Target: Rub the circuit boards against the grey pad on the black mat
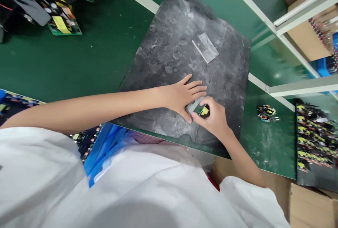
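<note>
My right hand (212, 117) curls its thumb and fingers around a small green circuit board with yellow parts (205, 111), just above the dark mat (171, 50). Beside it, my left hand (182, 97) lies spread and palm down on the mat, its thumb close to the board and nothing in its grasp. A flat, clear rectangular piece (206, 47) rests on the mat beyond both hands.
Boards and grey plates (62, 20) are heaped at the upper left of the green table (105, 44). One small assembly (266, 113) sits right of the mat. A tray (317, 171) of boards stands at far right, near a white frame (311, 84) and a cardboard box (310, 205).
</note>
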`<state>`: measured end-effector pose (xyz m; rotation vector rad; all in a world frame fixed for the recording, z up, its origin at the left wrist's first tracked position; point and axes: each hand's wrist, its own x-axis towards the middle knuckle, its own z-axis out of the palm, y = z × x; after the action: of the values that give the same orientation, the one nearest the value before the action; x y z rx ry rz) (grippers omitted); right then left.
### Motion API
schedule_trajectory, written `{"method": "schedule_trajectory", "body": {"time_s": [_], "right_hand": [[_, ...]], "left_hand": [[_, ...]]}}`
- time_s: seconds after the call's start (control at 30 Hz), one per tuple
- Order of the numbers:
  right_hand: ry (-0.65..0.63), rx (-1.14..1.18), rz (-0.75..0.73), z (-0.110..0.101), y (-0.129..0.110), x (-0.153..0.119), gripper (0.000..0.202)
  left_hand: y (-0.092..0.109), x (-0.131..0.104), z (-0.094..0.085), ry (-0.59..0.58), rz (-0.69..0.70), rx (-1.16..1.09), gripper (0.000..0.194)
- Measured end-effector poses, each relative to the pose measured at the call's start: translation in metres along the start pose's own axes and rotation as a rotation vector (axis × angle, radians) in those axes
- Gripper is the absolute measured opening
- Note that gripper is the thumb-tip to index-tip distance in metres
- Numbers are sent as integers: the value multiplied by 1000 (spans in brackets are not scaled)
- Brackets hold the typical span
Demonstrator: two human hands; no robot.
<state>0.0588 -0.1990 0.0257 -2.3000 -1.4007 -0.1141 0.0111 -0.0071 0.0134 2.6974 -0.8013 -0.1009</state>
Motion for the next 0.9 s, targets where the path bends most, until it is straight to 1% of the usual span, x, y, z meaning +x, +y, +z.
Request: {"method": "schedule_trajectory", "body": {"time_s": [0.07,0.2,0.23,0.33,0.37,0.5,0.53,0.67,0.7,0.8,0.83,0.9], "right_hand": [[-19,4,-26,0,2,0,28],[83,-45,92,0,4,-1,25],[78,-42,97,1,3,-2,25],[18,-17,30,1,-1,-5,28],[19,-20,25,2,-1,-5,28],[125,-85,146,1,0,-3,25],[124,-82,149,1,-1,-3,25],[33,-52,48,1,-3,-4,29],[44,-69,61,1,-2,-4,29],[126,-118,163,2,-1,-4,26],[121,-110,174,2,-2,-5,26],[64,-70,129,2,-3,-6,28]], "left_hand": [[0,0,-1,-11,-4,12,97],[0,0,-1,-16,-14,20,99],[0,0,0,-15,-10,21,98],[0,0,0,-16,0,28,95],[0,0,-1,-19,-4,30,95],[1,0,-2,-26,-17,30,100],[1,0,-2,-26,-14,29,100],[0,1,-1,-16,-13,25,102],[0,1,-1,-15,-15,25,103],[0,1,-1,-14,-11,19,103],[0,1,-1,-9,-8,16,102],[-1,1,0,3,-2,10,100]]}}
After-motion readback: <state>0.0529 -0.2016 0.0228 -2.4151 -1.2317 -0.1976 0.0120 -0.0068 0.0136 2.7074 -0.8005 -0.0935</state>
